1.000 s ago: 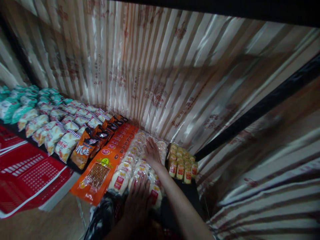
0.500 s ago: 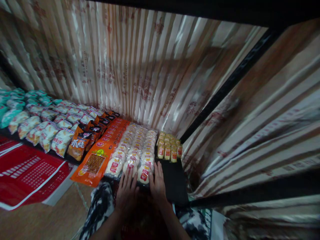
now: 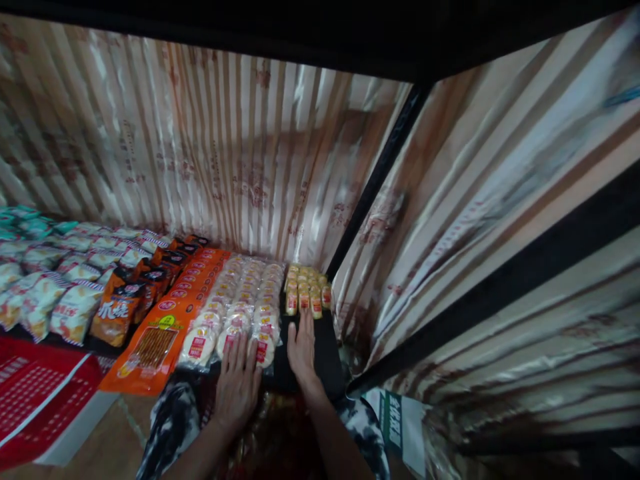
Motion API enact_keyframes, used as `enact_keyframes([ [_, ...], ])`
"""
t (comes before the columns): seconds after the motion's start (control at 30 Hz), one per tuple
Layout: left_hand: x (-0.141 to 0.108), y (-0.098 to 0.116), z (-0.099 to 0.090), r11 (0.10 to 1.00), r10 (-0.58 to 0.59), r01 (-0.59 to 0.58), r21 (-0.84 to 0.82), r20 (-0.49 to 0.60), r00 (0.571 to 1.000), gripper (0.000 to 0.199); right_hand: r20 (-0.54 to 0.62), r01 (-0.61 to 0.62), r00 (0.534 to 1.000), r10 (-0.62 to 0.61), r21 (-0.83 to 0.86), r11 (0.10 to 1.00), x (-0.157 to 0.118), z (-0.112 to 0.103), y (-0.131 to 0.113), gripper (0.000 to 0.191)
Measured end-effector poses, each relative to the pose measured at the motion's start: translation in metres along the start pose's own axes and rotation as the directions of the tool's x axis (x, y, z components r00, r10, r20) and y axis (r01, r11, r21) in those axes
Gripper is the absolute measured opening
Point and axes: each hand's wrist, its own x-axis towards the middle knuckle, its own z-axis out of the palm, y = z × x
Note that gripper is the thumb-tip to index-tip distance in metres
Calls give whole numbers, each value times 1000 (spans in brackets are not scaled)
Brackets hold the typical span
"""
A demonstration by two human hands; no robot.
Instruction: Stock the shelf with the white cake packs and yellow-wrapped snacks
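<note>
Three rows of round white crackers in clear wrappers [image 3: 199, 345] lie on a black shelf [image 3: 327, 357]. My left hand [image 3: 237, 380] rests flat with fingers stretched out over the front ends of the middle and right rows. My right hand [image 3: 303, 347] is spread above the black surface right of the rows, its fingertips at the front of the small yellow packs [image 3: 304, 299]. Neither hand holds anything. Left of the crackers is a column of orange stick-snack packs [image 3: 150, 347].
Orange-and-black bags [image 3: 116, 310], white snack bags [image 3: 75, 310] and teal bags [image 3: 27, 223] fill the shelf leftward. A red bag [image 3: 40, 393] sits below. A black post [image 3: 375, 183] and striped sheeting [image 3: 250, 153] stand behind.
My right hand has moved off the right cracker row's edge toward the yellow packs. My left hand has shifted slightly right across the rows. The view has turned to the right.
</note>
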Motion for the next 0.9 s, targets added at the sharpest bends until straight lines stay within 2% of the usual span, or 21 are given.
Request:
enact_keyframes([
  [0.17,42,22,9,996,75,-76,-42,-31,997,51,-141,-113,984,110,-11,994,46,-8,32,69],
  [0.27,63,33,19,990,122,-124,-68,-35,992,49,-189,-91,978,90,3,996,59,-7,45,67],
  [0.4,86,41,35,977,176,-174,-125,-1,984,51,-200,-60,978,63,25,998,63,-3,54,62],
  [0.57,107,48,60,975,159,-146,-166,73,985,60,-206,-97,974,97,7,995,61,5,58,62],
  [0.7,120,52,79,971,205,-187,-149,115,972,59,-222,-125,967,127,22,992,60,10,61,65],
  [0.9,131,58,94,969,238,-229,-96,100,966,54,-265,-124,956,127,28,992,61,14,64,64],
])
